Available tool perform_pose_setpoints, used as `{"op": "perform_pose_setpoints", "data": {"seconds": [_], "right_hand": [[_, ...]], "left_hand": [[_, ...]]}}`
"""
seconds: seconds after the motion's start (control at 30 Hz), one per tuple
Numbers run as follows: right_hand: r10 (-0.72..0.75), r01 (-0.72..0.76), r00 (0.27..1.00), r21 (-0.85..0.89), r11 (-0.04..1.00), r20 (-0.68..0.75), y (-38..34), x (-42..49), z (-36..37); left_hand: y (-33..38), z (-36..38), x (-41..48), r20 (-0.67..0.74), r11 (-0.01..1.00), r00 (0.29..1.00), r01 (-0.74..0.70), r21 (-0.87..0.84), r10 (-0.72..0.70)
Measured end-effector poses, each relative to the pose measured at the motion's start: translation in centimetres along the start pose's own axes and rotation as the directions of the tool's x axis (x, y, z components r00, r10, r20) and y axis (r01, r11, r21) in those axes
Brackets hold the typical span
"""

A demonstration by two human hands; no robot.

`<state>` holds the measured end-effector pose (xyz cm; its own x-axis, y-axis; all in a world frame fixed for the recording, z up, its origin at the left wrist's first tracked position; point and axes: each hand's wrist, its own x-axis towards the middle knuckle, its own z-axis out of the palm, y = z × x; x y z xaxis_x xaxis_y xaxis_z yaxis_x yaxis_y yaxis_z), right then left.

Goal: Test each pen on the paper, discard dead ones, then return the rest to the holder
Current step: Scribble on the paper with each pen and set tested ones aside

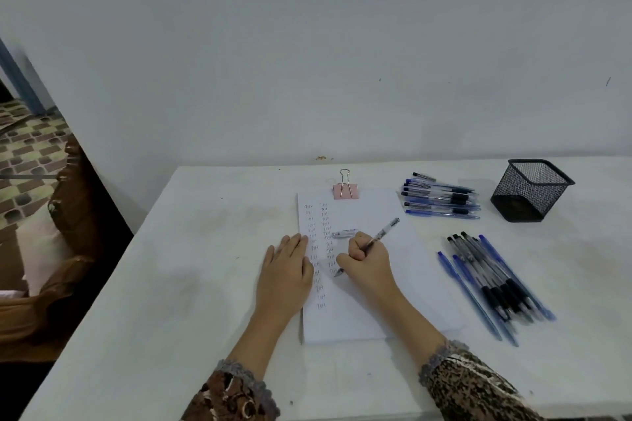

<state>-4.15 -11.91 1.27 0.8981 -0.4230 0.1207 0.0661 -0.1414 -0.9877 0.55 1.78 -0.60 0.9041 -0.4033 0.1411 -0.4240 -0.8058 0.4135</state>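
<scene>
Right hand (367, 258) gripping pen (379, 236), tip on paper (369, 311)

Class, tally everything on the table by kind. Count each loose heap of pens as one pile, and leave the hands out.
Holder: 1
Clip: 1
Paper: 1
Pen piles: 2, the far pile and the near pile
Pen held in the right hand: 1
Cap on the paper: 1
Total: 7
</scene>
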Motion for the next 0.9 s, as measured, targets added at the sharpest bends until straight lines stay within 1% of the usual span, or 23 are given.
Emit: {"op": "perform_pose_setpoints", "data": {"seconds": [0.23, 0.33, 0.47, 0.57, 0.73, 0.83, 0.9], "right_hand": [[-0.017, 0.017, 1.000, -0.055, 0.998, 0.016, -0.11, -0.07, 0.19], [-0.010, 0.009, 1.000, -0.045, 0.999, -0.013, 0.10, 0.00, 0.13], [-0.009, 0.011, 0.999, -0.048, 0.999, 0.031, 0.10, -0.06, 0.07], [0.007, -0.007, 1.000, -0.021, 1.000, 0.016, 0.26, -0.10, -0.07], [-0.006, 0.005, 1.000, -0.046, 0.999, -0.015, 0.28, -0.05, -0.04], [-0.005, 0.006, 1.000, -0.050, 0.999, 0.007, 0.23, -0.05, -0.03], [-0.003, 0.003, 1.000, -0.045, 0.999, -0.005, 0.22, -0.04, -0.09]], "left_hand": [[-0.12, 0.04, 0.03, -0.010, 1.000, 1.000, 0.001, -0.023, -0.001], [-0.16, 0.10, 0.09, -0.014, 1.000, 1.000, -0.002, -0.029, 0.002], [-0.23, 0.18, 0.01, -0.031, 0.999, 0.999, -0.012, -0.037, 0.011], [-0.27, 0.21, 0.00, -0.037, 0.999, 0.999, -0.016, -0.033, 0.015], [-0.27, 0.21, 0.05, -0.039, 1.000, 0.999, -0.019, -0.025, 0.018], [-0.30, 0.18, 0.06, -0.044, 1.000, 0.999, -0.022, -0.021, 0.021], [-0.27, 0.15, 0.06, -0.043, 1.000, 0.999, -0.023, -0.018, 0.022]]}}
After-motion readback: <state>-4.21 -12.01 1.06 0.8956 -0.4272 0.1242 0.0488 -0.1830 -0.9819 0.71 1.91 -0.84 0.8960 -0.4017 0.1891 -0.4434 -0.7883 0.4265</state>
